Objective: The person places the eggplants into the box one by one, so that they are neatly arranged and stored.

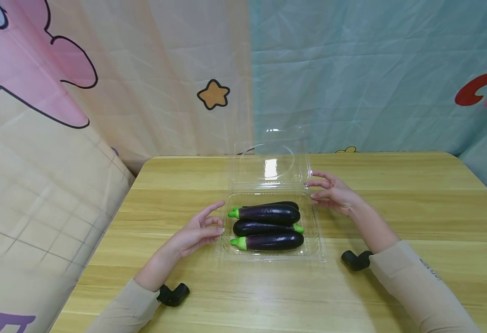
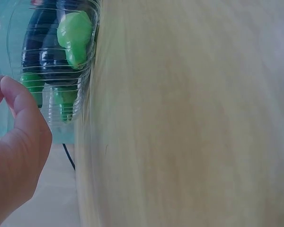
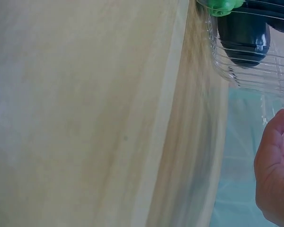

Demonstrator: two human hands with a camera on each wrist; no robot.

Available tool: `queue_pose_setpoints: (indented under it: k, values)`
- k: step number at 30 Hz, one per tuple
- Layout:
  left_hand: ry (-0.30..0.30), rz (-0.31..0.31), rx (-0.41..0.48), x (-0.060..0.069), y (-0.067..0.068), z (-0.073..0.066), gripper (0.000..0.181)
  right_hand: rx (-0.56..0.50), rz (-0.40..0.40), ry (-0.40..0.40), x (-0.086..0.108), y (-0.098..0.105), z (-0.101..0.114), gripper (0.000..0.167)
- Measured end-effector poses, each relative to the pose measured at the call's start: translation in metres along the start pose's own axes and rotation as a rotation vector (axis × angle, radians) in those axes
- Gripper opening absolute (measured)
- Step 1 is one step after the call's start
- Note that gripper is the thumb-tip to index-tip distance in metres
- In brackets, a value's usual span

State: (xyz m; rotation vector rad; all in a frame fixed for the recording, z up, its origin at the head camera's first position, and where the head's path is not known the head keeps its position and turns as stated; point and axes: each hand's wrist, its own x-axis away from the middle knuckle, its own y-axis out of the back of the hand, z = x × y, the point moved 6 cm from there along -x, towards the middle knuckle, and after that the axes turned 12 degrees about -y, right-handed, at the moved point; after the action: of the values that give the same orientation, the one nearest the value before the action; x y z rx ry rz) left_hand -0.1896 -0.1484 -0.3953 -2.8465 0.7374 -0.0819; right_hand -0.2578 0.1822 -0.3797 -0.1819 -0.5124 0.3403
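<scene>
A clear plastic clamshell box [image 1: 268,256] lies unfolded on the table, its lid [image 1: 247,173] tilted up at the back. Several eggplants [image 1: 274,241] with bright green caps lie crosswise in the base. My left hand [image 1: 195,231] is at the left rim, index finger extended and the other fingers loosely bent. At the hinge end of the right side is my right hand [image 1: 335,192], fingers spread beside the lid's edge and thumb lower near the base. Both wrist views show a thumb close to the clear plastic; firm contact is hard to judge.
The wooden table [image 1: 268,300] ends at the back against a printed curtain [image 1: 177,92]. A black wrist mount [image 1: 173,294] sticks out at the left sleeve, and another black mount [image 1: 356,260] at the right sleeve.
</scene>
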Motion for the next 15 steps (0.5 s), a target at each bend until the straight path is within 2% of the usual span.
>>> queue_pose_setpoints:
  k: [5, 15]
  values:
    - [-0.004, 0.002, 0.002, 0.0002, 0.0, 0.0002, 0.077, -0.014, 0.015, 0.017, 0.0015, -0.0014, 0.0012, 0.06]
    - [-0.004, 0.007, -0.002, -0.0001, -0.0007, -0.0005, 0.077, 0.027, 0.014, 0.061, 0.002, -0.0024, 0.003, 0.049]
